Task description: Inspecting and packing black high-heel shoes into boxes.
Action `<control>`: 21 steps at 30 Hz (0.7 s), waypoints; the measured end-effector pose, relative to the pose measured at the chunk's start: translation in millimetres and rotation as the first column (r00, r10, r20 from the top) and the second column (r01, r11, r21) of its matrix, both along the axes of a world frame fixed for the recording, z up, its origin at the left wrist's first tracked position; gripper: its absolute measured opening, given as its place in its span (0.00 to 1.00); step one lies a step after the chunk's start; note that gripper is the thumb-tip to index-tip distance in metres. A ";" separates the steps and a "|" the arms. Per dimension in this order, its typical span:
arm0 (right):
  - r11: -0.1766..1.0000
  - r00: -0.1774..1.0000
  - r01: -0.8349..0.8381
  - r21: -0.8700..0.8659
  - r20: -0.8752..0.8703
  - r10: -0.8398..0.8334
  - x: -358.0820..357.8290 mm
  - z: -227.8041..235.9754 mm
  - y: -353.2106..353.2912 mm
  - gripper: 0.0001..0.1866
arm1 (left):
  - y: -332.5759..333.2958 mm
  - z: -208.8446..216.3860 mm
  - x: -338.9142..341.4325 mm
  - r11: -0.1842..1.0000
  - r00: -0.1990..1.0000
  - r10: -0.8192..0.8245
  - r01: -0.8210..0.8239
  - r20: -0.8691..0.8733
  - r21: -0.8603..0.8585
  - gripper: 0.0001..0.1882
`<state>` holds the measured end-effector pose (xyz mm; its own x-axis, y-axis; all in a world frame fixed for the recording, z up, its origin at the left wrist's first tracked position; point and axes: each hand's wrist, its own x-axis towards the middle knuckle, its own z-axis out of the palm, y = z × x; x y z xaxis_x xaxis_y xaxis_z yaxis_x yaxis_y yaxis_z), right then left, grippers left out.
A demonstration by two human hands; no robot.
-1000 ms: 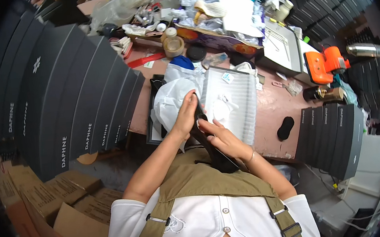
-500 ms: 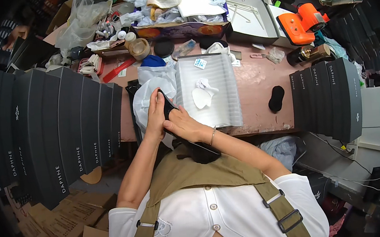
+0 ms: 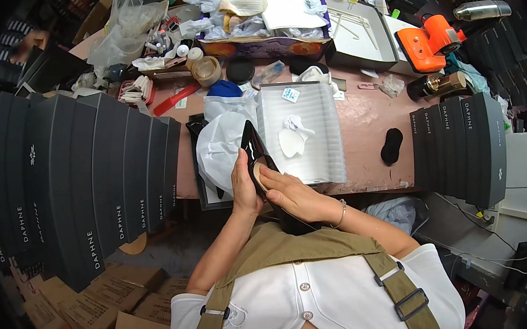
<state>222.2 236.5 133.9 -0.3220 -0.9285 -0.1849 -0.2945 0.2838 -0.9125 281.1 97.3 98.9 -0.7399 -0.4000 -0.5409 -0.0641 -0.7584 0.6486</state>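
A shiny black pointed shoe (image 3: 252, 141) with a beige insole stands tilted in front of my body, toe pointing away. My left hand (image 3: 244, 186) grips its left side, fingers mostly hidden behind it. My right hand (image 3: 303, 196) reaches into the shoe's opening, its stretched fingers lying flat on the insole. Just beyond is an open shoe box lined with translucent white foam sheet (image 3: 330, 142). On the liner lie a crumpled white paper piece (image 3: 290, 141) and a small blue-and-white sachet (image 3: 290, 94). A thin white bag (image 3: 218, 145) sits left of it.
Stacks of dark grey shoe boxes flank me, left (image 3: 97, 180) and right (image 3: 464, 145). A black oval pad (image 3: 392, 146) lies on the pink table. Farther back are a red comb (image 3: 172, 102), a tape roll (image 3: 206, 71), a filled carton (image 3: 265, 45) and an orange device (image 3: 426, 44).
The shoe has turned so its glossy side and beige insole show. My right hand has shifted over the insole. The whole view has moved slightly.
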 end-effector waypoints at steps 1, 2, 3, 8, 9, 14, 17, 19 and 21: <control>0.997 0.989 0.064 -0.029 -0.128 -0.068 0.7 10.4 -5.0 0.32 | 0.1 -2.3 -3.9 1.000 1.000 -0.024 0.024 -0.003 0.005 0.26; 0.997 0.981 -0.027 0.066 -0.188 0.039 -8.7 9.7 -18.2 0.31 | 1.4 -6.8 -6.9 0.999 0.999 -0.049 0.049 -0.005 0.011 0.27; 0.980 0.962 -0.108 0.166 -0.233 0.146 -25.0 8.1 -34.8 0.31 | 9.6 -28.1 -8.9 0.999 0.994 0.028 -0.030 0.106 0.016 0.30; 0.976 0.958 -0.210 -0.064 -0.211 0.192 -23.4 3.6 -22.3 0.33 | -1.1 -16.7 -0.1 0.982 1.000 -0.023 0.025 -0.016 0.187 0.28; 0.979 0.974 -0.126 -0.159 -0.206 0.091 -11.2 -7.2 -8.4 0.34 | -0.9 -16.8 1.4 0.979 0.997 -0.063 0.053 0.047 0.199 0.30; 0.975 0.876 0.201 -0.094 0.463 -0.136 -23.1 2.7 35.8 0.27 | -3.1 -3.6 -5.6 0.980 0.988 -0.137 0.126 0.067 0.155 0.42; 0.788 0.789 0.614 -0.039 0.042 -0.613 -51.4 -21.8 28.4 0.23 | -7.5 13.4 -14.5 0.962 1.000 -0.029 0.030 -0.007 0.273 0.44; 0.739 0.658 0.669 -0.077 -0.400 -0.638 -71.6 -97.3 24.7 0.21 | 4.2 20.7 -8.0 0.918 0.996 -0.039 0.065 -0.076 0.391 0.45; 0.758 0.686 0.653 0.001 -0.425 -0.590 -80.8 -151.4 17.1 0.17 | 16.8 20.7 3.4 0.872 0.970 -0.127 0.209 -0.207 0.442 0.45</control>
